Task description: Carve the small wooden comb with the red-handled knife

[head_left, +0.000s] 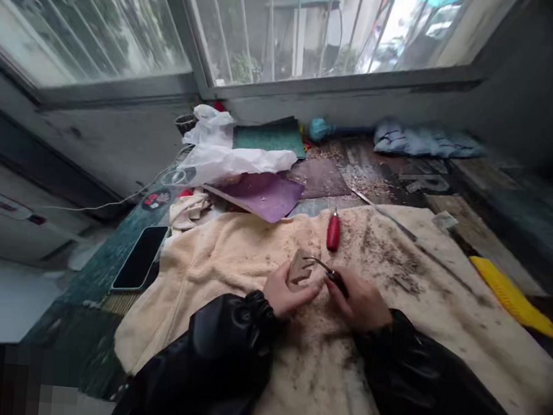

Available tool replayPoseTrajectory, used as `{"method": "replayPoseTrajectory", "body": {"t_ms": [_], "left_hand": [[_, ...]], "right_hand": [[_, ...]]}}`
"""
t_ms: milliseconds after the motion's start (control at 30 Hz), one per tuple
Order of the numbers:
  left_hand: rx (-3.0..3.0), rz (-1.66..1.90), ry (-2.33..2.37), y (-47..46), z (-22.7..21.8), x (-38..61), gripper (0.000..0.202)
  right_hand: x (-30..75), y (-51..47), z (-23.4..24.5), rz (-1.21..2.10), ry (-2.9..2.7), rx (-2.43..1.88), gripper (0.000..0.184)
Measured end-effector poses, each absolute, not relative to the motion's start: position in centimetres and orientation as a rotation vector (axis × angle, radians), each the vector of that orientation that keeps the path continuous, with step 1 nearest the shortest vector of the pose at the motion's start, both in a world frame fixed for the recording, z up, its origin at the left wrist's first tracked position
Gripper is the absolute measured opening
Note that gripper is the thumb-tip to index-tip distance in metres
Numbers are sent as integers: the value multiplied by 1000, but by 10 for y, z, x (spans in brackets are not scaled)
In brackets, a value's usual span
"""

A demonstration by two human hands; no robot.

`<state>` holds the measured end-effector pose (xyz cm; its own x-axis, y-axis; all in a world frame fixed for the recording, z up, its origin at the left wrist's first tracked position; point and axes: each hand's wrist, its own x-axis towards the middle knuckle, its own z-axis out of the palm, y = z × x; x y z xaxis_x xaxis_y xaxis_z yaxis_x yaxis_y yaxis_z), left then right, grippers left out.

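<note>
My left hand [284, 293] is closed round a small pale wooden piece [299, 268], held above a cream fleece cloth [233, 262]. My right hand [361, 301] grips a thin carving tool [328, 270] with a dark handle; its metal tip touches the wooden piece. Both arms wear shiny black sleeves. A second tool with a red handle [333, 232] lies on the cloth just beyond the hands. Wood shavings [389, 249] are scattered over the cloth.
A black phone [140, 257] lies at the left on a green mat. Behind the cloth are a purple sheet [265, 195], a white plastic bag [232, 158], a green mat [269, 136] and a blue cloth [425, 142]. A yellow object [511, 296] sits right.
</note>
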<state>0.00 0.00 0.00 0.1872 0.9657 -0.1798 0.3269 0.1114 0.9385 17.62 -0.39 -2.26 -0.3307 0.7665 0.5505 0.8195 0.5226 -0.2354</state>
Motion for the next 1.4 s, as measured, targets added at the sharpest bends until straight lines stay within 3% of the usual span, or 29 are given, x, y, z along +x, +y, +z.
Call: {"method": "replayPoseTrajectory", "body": {"t_ms": [300,667,900,1133,1400], "left_hand": [[1596,669,1457,-6,2,5,33],[1381,898,1339,-1,-3,2,51],[1528,806,1345,-2,-9,1,46],[1912,788,1249,-3,-2,-4,64],[2166,563,1198,7,-4,-22,71]], "right_hand": [[177,-4,-31,23,-2281,-1347,24],[179,-5,-14,199,-1995,-1229,13],[180,-4,-20,285,-2009,-1285,18],[180,-8,-9,394,-1731,-1570,19],[202,7,-3,321,-1964,-1308,17]]}}
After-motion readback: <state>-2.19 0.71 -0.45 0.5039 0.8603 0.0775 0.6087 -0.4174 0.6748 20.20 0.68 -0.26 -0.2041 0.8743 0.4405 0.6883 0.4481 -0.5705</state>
